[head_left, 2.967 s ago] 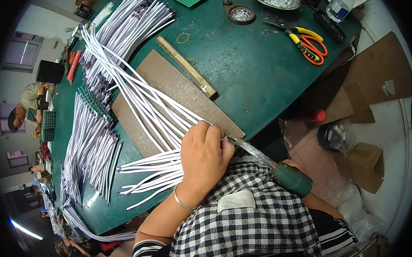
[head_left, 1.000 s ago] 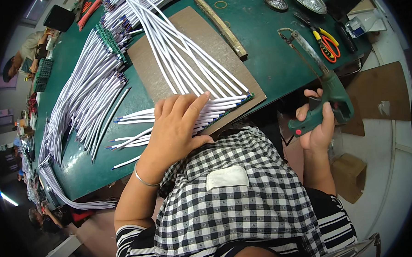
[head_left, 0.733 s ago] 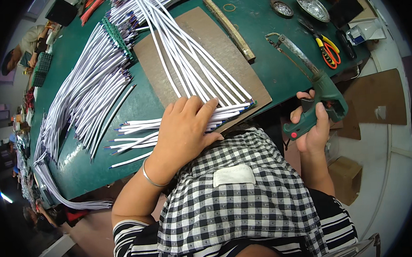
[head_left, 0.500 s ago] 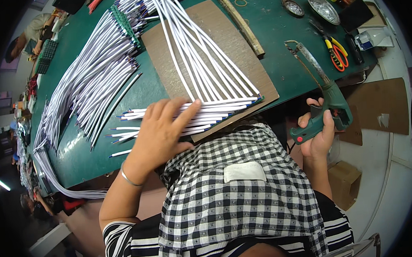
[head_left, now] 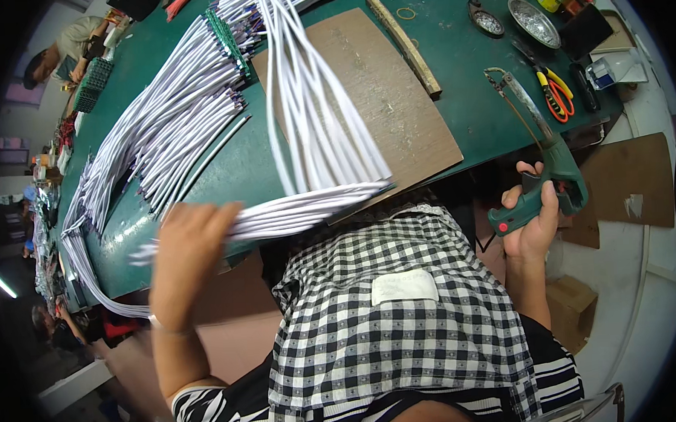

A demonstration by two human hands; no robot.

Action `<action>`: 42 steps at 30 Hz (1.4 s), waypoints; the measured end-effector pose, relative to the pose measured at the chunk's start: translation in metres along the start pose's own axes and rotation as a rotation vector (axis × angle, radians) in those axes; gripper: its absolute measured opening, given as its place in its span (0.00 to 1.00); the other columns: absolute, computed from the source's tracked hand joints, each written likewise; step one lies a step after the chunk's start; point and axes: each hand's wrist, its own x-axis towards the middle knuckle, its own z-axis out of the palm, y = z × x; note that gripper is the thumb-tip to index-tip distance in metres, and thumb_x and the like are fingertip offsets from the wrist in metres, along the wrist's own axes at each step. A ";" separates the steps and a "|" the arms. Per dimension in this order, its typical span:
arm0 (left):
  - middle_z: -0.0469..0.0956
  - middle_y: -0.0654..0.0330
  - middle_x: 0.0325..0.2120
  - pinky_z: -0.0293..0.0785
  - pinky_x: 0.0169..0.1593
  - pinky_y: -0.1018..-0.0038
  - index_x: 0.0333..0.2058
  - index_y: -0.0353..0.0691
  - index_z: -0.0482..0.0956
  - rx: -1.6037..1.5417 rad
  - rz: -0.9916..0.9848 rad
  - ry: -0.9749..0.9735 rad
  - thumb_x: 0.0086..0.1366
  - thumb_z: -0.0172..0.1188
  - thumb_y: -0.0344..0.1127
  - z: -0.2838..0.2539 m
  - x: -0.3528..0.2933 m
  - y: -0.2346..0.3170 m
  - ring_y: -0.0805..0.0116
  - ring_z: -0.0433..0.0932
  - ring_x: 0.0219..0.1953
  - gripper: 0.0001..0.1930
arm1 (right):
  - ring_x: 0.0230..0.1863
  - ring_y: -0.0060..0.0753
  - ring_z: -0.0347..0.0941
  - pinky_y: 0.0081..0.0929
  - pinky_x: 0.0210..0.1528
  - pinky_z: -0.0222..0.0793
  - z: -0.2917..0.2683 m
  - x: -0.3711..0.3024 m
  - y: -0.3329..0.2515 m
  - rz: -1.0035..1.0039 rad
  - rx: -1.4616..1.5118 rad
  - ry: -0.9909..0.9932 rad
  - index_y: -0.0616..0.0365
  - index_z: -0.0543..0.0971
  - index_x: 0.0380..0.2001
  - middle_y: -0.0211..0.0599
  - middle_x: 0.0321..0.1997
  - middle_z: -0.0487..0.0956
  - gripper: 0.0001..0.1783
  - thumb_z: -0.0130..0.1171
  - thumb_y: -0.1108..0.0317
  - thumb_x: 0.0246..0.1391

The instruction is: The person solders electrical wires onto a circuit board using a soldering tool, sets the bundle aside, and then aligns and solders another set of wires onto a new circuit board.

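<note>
My left hand (head_left: 196, 236) is closed round a bundle of white sleeved cables (head_left: 300, 211) at the table's near edge. Their right ends meet other white cables (head_left: 314, 99) that run away across a brown board (head_left: 406, 125); the bundle and these cables look smeared by motion. Off the table's edge to the right, my right hand (head_left: 533, 214) grips a green-handled soldering gun (head_left: 551, 175). Its long metal tube and thin bent tip point up and away over the table.
A large pile of white cables (head_left: 153, 128) covers the green table (head_left: 215, 171) at left. A wooden strip (head_left: 404, 46) lies beyond the board. Orange-handled pliers (head_left: 556, 100), a metal bowl (head_left: 533, 23) and a small dish (head_left: 487, 22) sit at right. Another person (head_left: 67, 53) is at far left.
My left hand has gone from lying spread on the cables to gripping them, and has moved left. The bundle has shifted left with it. My right hand still holds the soldering gun.
</note>
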 end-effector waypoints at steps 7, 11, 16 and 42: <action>0.75 0.63 0.39 0.50 0.68 0.59 0.40 0.46 0.76 0.929 0.147 0.398 0.54 0.55 0.29 -0.142 0.001 -0.053 0.66 0.71 0.54 0.13 | 0.23 0.29 0.70 0.28 0.30 0.67 -0.018 0.003 -0.004 -0.101 0.050 0.135 0.61 0.68 0.52 0.49 0.49 0.75 0.21 0.46 0.59 0.62; 0.79 0.66 0.35 0.52 0.70 0.62 0.33 0.44 0.79 0.748 0.497 0.396 0.46 0.63 0.28 -0.139 0.108 0.001 0.68 0.73 0.50 0.12 | 0.23 0.29 0.69 0.30 0.31 0.67 -0.044 0.003 -0.017 -0.219 0.137 0.262 0.58 0.69 0.51 0.47 0.51 0.74 0.20 0.47 0.56 0.62; 0.78 0.78 0.36 0.29 0.72 0.60 0.28 0.56 0.83 1.030 1.017 0.199 0.54 0.58 0.39 -0.106 0.193 0.100 0.77 0.66 0.54 0.05 | 0.26 0.26 0.68 0.30 0.35 0.65 -0.069 -0.010 -0.022 -0.371 0.196 0.278 0.53 0.67 0.51 0.40 0.55 0.72 0.20 0.47 0.54 0.61; 0.62 0.56 0.62 0.44 0.67 0.49 0.60 0.53 0.67 -0.613 0.469 0.386 0.61 0.53 0.53 0.052 0.135 0.093 0.51 0.55 0.66 0.29 | 0.38 0.29 0.76 0.43 0.62 0.62 0.083 0.033 0.030 0.160 0.220 -0.255 0.55 0.66 0.55 0.41 0.53 0.72 0.25 0.47 0.51 0.62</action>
